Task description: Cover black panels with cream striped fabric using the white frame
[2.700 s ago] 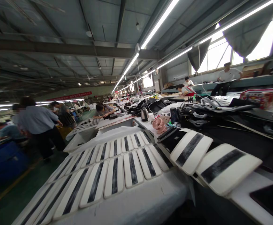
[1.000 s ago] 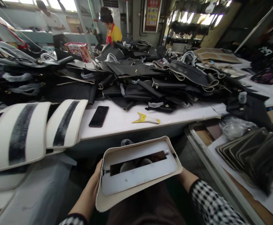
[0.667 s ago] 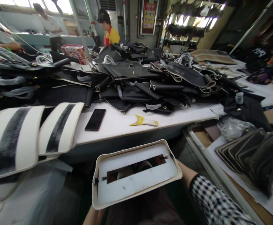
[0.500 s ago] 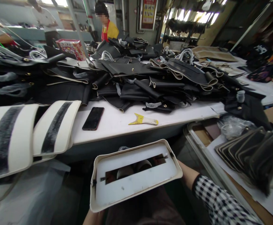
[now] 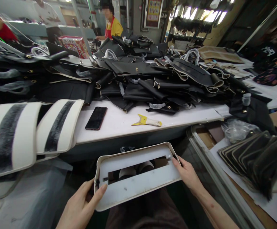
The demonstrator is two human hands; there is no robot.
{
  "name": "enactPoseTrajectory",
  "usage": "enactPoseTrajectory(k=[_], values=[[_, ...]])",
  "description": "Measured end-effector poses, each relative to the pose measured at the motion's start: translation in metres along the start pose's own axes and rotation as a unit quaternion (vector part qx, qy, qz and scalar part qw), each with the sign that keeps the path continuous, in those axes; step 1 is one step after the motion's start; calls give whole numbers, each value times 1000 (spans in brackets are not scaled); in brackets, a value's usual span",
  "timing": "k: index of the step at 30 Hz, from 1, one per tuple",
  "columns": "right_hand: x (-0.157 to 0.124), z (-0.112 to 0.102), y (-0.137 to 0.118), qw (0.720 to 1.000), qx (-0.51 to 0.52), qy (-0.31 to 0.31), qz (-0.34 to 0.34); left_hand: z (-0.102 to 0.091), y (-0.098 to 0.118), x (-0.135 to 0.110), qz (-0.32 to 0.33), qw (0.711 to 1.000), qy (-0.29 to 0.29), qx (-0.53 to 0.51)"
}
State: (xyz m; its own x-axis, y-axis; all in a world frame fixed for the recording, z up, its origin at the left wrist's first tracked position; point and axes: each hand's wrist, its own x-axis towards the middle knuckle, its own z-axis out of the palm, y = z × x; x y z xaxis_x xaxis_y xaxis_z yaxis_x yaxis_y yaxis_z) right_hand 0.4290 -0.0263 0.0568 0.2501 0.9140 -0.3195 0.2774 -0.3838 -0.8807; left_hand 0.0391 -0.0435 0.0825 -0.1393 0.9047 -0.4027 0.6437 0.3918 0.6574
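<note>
Low in front of me I hold a shallow rectangular frame [image 5: 138, 187] with a cream wall around a white plate. A long slot is cut through the plate, and a small dark clip sits at each short end. My left hand [image 5: 86, 197] grips the left end, its thumb over the plate and its fingers mostly hidden outside the wall. At the right end my right hand [image 5: 186, 171] has its thumb inside the rim by the clip, the other fingers hidden behind. The frame's far long side is slightly higher at the right.
Ahead, a white table [image 5: 114, 127] bears a phone [image 5: 96, 118], a yellow-ended tool [image 5: 146, 121] and heaped black leather pieces [image 5: 138, 70]. Cream panels [image 5: 57, 127] with dark stripes overhang on the left. Dark panels [image 5: 253, 159] stand in a row on the right. A person [image 5: 112, 27] is beyond the table.
Both hands have come up around the frame's ends, thumbs now over the rim; before, the hands were mostly hidden below and behind it. The frame itself has barely moved.
</note>
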Motion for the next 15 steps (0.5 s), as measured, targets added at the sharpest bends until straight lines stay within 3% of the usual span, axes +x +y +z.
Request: enactPoseTrajectory(k=[3, 7, 15], values=[[4, -7, 5, 992, -122, 6, -35, -4, 11, -16, -3, 1000, 0, 28], [12, -18, 13, 962, -267, -2, -50, -1, 20, -22, 52, 997, 15, 55], [27, -26, 23, 935, -352, 0, -39, 13, 17, -21, 81, 990, 98, 65]])
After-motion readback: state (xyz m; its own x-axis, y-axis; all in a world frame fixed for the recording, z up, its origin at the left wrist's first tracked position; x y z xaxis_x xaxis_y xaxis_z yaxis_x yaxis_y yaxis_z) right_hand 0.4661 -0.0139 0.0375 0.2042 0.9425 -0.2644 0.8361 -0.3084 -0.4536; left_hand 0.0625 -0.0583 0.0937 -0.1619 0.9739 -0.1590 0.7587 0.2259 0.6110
